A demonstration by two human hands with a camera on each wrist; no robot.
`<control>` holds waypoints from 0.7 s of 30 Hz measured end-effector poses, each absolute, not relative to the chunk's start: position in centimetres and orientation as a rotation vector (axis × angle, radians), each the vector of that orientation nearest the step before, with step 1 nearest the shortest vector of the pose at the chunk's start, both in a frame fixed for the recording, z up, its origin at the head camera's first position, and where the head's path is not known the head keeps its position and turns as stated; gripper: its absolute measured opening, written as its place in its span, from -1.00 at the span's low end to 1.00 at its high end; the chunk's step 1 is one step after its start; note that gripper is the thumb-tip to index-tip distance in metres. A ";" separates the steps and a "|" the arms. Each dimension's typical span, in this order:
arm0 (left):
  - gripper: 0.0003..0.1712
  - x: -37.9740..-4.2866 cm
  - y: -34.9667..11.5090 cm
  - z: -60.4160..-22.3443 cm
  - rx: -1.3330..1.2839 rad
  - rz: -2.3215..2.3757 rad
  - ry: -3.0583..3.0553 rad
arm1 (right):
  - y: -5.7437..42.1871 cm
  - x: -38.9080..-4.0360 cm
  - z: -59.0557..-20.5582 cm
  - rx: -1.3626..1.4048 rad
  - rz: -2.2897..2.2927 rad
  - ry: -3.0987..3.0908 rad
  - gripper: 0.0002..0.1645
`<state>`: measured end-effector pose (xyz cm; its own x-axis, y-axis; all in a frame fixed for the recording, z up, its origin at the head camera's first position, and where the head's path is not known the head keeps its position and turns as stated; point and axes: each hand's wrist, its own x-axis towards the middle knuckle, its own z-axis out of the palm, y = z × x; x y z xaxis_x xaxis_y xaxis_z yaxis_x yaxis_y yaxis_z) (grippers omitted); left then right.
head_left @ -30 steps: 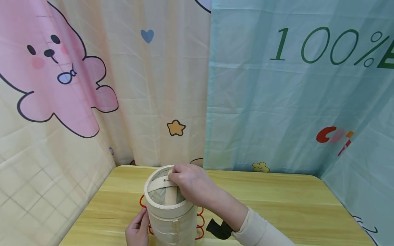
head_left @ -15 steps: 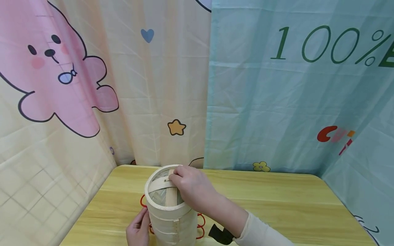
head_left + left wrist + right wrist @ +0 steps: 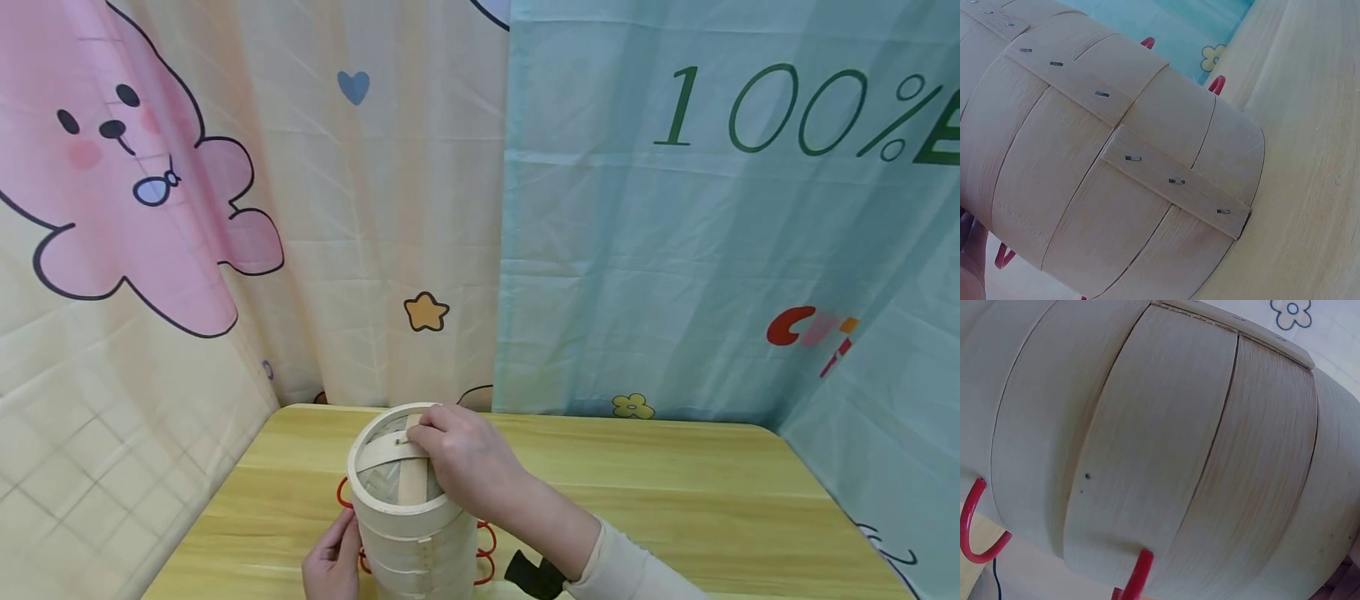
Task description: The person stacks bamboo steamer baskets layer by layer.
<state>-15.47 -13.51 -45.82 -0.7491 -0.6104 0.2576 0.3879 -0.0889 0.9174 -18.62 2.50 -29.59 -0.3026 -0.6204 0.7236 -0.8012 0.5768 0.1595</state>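
Note:
A tall stack of bamboo steamer tiers (image 3: 405,567) stands on the table, topped by a round woven lid (image 3: 397,510) with crossed strips. My right hand (image 3: 468,458) grips the lid's raised strip handle from above, fingertips curled over it. At the stack's left side, the thumb and forefinger of my left hand (image 3: 332,560) pinch close beside a red loop (image 3: 344,492). More red loops (image 3: 486,567) stick out on the right. The left wrist view shows stapled overlapping bands on the tiers (image 3: 1116,156); the right wrist view shows the bamboo side (image 3: 1166,425) close up.
The yellow wood-grain table (image 3: 637,500) extends behind and to the right of the stack. Printed curtains (image 3: 360,208) hang along its back and sides. A black object (image 3: 535,575) shows under my right wrist.
One second ago a further red loop showed on the right and the joint under the lid looked different; the upper part has settled slightly. Both hands keep their places.

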 end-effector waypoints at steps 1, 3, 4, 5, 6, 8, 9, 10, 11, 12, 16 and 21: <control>-0.68 -15.5 -13.5 -45.8 0.253 -1.906 -1.515 | 2.6 -18.6 -29.6 1.135 0.318 -2.040 -0.79; -0.66 -15.6 -13.5 -45.9 0.257 -1.909 -1.518 | 2.8 -18.7 -29.6 1.143 0.385 -2.065 -0.83; -0.64 -15.6 -13.6 -45.9 0.261 -1.910 -1.519 | 2.9 -18.7 -29.6 1.151 0.424 -2.071 -0.85; -0.63 -15.6 -13.6 -46.0 0.264 -1.915 -1.515 | 3.1 -18.8 -29.6 1.156 0.477 -2.077 -0.86; -0.61 -15.6 -13.6 -46.0 0.268 -1.915 -1.512 | 3.3 -18.8 -29.6 1.156 0.536 -2.076 -0.86; -0.61 -15.7 -13.5 -46.2 0.256 -1.918 -1.507 | 4.0 -19.0 -29.6 1.144 0.639 -2.062 -0.84; -0.61 -15.7 -13.5 -46.2 0.252 -1.919 -1.507 | 4.4 -19.1 -29.7 1.131 0.685 -2.049 -0.82; -0.61 -15.7 -13.4 -46.2 0.247 -1.919 -1.507 | 4.9 -19.2 -29.8 1.111 0.732 -2.040 -0.82; -0.62 -15.8 -13.4 -46.2 0.241 -1.922 -1.507 | 5.5 -19.2 -29.9 1.087 0.785 -2.038 -0.83; -0.63 -15.8 -13.4 -46.2 0.238 -1.922 -1.512 | 6.1 -19.2 -30.0 1.060 0.827 -2.035 -0.84; -0.65 -15.7 -13.3 -46.1 0.241 -1.922 -1.513 | 8.7 -18.9 -31.8 0.946 0.952 -2.039 -0.87; -0.68 -15.6 -13.3 -45.8 0.226 -1.910 -1.499 | 11.1 -17.5 -35.6 0.813 1.060 -2.052 -0.86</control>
